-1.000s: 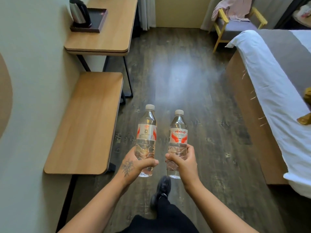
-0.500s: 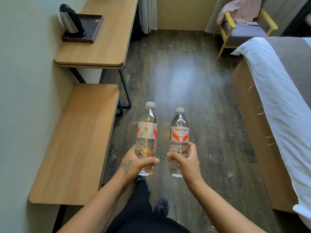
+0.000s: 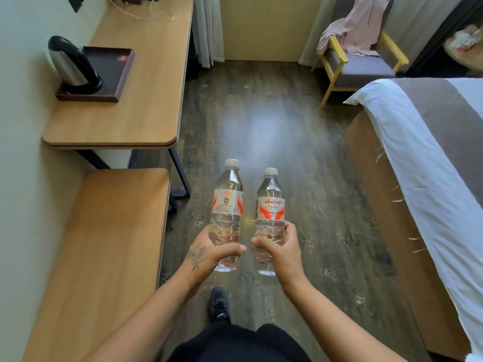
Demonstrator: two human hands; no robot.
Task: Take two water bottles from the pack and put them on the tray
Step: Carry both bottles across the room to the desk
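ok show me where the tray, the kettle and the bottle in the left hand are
tray (image 3: 119,71), head view, on the bare dark floor of the tray
kettle (image 3: 72,65), head view, on its steel body
bottle in the left hand (image 3: 226,202), head view, on its label

Dark wood-plank floor (image 3: 274,131) with pale glare | wooden desk (image 3: 136,100) and lower bench (image 3: 104,257) along left wall (image 3: 21,178) | bed (image 3: 431,158) at right | yellow-framed armchair (image 3: 360,66) at far end
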